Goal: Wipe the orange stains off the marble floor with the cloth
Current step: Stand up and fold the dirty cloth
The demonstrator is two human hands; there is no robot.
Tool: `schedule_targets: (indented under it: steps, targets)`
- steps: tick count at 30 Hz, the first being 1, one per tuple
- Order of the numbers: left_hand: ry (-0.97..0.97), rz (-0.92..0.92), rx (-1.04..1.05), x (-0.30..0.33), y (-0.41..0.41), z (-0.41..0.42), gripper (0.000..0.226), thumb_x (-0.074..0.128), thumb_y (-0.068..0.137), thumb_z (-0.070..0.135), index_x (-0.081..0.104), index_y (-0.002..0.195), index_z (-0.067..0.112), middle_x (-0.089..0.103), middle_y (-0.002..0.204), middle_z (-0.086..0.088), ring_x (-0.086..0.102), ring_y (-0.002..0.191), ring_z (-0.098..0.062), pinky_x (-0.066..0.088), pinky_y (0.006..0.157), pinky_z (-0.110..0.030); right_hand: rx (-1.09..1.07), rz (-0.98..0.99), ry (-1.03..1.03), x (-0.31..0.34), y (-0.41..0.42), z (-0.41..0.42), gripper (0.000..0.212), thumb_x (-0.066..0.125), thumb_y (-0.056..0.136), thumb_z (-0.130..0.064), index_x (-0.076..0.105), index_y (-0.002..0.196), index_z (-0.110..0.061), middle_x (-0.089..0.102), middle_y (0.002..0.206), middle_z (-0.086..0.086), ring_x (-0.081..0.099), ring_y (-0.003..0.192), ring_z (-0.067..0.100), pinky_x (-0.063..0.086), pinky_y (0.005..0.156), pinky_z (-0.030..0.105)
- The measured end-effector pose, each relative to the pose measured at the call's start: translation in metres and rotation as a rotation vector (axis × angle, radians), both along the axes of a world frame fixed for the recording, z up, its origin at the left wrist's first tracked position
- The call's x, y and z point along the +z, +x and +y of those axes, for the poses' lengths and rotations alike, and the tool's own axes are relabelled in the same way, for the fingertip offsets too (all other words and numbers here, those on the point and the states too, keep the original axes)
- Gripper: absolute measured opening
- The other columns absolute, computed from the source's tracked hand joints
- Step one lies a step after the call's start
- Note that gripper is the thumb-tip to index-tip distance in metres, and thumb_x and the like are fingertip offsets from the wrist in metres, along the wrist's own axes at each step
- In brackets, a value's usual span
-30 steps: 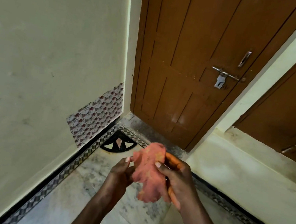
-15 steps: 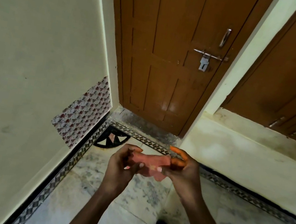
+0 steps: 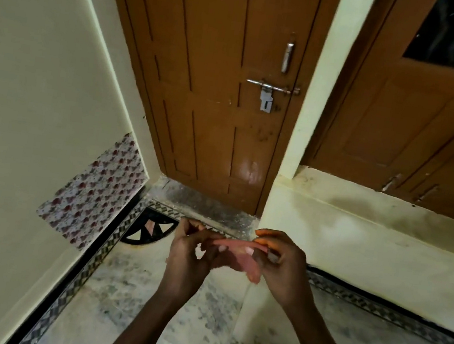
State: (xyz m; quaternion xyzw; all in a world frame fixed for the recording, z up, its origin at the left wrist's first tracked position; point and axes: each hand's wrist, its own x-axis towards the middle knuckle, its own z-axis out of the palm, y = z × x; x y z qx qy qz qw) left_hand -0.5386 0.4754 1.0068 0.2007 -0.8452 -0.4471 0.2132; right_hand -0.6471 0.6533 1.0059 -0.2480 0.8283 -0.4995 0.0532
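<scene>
A small pink-orange cloth (image 3: 239,257) is stretched between both my hands in front of me, well above the marble floor (image 3: 141,300). My left hand (image 3: 188,257) pinches its left end and my right hand (image 3: 279,265) grips its right end; the right fingertips are smeared orange. The cloth sags a little in the middle. No orange stain shows on the grey-veined floor in this view.
A brown wooden door (image 3: 226,89) with a latch (image 3: 270,90) stands ahead, a second door (image 3: 424,107) to the right behind a low cream ledge (image 3: 371,240). A cream wall with a patterned patch (image 3: 93,193) is on the left. A patterned border strip (image 3: 81,268) edges the floor.
The cloth hung bunched from my hands a second ago; now it is pulled out flat between them. The view has tilted up and my hands sit lower in the frame.
</scene>
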Motion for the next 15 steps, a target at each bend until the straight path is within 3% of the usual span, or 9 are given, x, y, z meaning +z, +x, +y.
schedule_targets:
  steps: [3,5,7,9,12,15]
  targets:
    - [0.095,0.066,-0.051,0.005,-0.042,0.034,0.006,0.073,0.097,0.015,0.071,0.102,0.014,0.062,0.107,0.007,0.059,0.1,0.002,0.044,0.079,-0.006,0.044,-0.111,-0.036,0.009,-0.042,0.029,0.013,0.083,0.088,-0.016,0.077,0.092,-0.027,0.076,0.087,-0.01,0.072,0.082,0.01,0.058,0.075,0.03]
    - [0.249,0.077,-0.066,0.008,-0.07,0.058,0.007,0.067,0.102,0.023,0.065,0.103,0.017,0.071,0.093,0.008,0.066,0.09,-0.003,0.051,0.071,-0.012,0.088,-0.184,-0.087,0.013,-0.068,0.049,0.024,0.085,0.084,-0.014,0.077,0.101,-0.028,0.078,0.093,-0.008,0.075,0.088,0.012,0.061,0.078,0.031]
    - [0.359,0.085,-0.058,0.009,-0.099,0.077,0.013,0.064,0.099,0.035,0.063,0.101,0.022,0.072,0.092,0.006,0.07,0.086,-0.012,0.057,0.067,-0.024,0.11,-0.254,-0.103,0.017,-0.092,0.065,0.042,0.088,0.077,-0.007,0.075,0.11,-0.029,0.08,0.101,-0.007,0.076,0.095,0.013,0.064,0.084,0.035]
    - [0.433,0.083,-0.073,0.009,-0.126,0.089,0.018,0.064,0.097,0.04,0.063,0.102,0.024,0.071,0.089,0.005,0.07,0.082,-0.02,0.058,0.06,-0.032,0.092,-0.25,-0.099,0.018,-0.117,0.076,0.042,0.086,0.075,-0.001,0.077,0.107,-0.026,0.08,0.098,-0.007,0.076,0.093,0.012,0.064,0.086,0.038]
    - [0.533,0.069,-0.136,0.004,-0.166,0.095,0.034,0.076,0.091,0.037,0.061,0.12,0.027,0.074,0.11,0.005,0.074,0.102,-0.017,0.062,0.078,-0.032,0.024,-0.233,-0.166,0.014,-0.156,0.084,0.037,0.083,0.079,0.001,0.077,0.101,-0.027,0.079,0.097,-0.009,0.075,0.093,0.011,0.063,0.086,0.035]
    - [0.628,0.067,-0.255,-0.004,-0.208,0.09,0.054,0.081,0.091,0.014,0.046,0.131,0.021,0.069,0.126,-0.014,0.073,0.114,-0.028,0.064,0.087,-0.042,-0.063,-0.215,-0.241,0.006,-0.198,0.087,0.042,0.08,0.084,0.003,0.073,0.112,-0.029,0.079,0.099,-0.009,0.075,0.095,0.01,0.064,0.084,0.031]
